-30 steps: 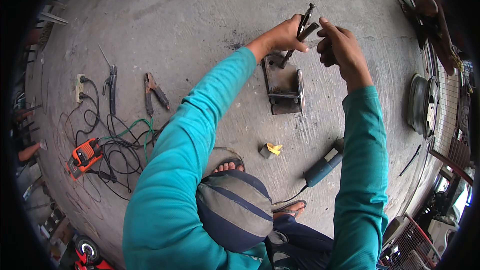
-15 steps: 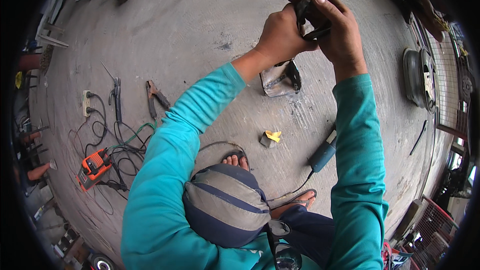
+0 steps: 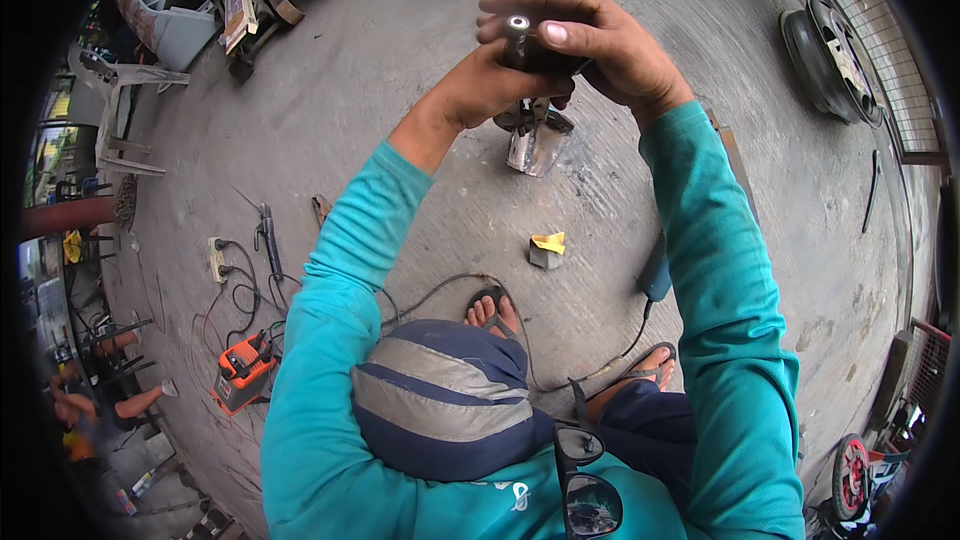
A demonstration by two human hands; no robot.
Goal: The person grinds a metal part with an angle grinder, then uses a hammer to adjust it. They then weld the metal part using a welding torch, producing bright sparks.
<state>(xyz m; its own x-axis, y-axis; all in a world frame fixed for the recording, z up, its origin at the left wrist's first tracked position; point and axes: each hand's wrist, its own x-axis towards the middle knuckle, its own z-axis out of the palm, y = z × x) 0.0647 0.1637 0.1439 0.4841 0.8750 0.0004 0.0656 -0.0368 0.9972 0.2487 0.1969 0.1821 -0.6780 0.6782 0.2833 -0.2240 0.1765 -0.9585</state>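
Note:
Both hands are raised together above the floor, around a dark metal part (image 3: 545, 45) with a bright-rimmed round hole at one end. My left hand (image 3: 490, 85) is closed on its near left side. My right hand (image 3: 625, 55) grips from the right, the thumb pressed along the part and the other fingers reaching over the far side, smeared by motion. Much of the part is hidden by the fingers. Just below the hands, a bare metal bracket-like piece (image 3: 538, 147) lies on the concrete, its top partly covered from view.
A grey block with a yellow scrap (image 3: 547, 248) sits near my feet. By my right forearm lies a corded blue power tool (image 3: 655, 275). To the left are an orange welding machine (image 3: 243, 372), an electrode holder (image 3: 268, 240) and an outlet strip (image 3: 217, 260). A wheel rim (image 3: 822, 60) stands right.
The metal part has been turned, so its round holed end now faces up. Both hands have shifted left in view and sit closer together. The whole view has swung, showing more on the far left.

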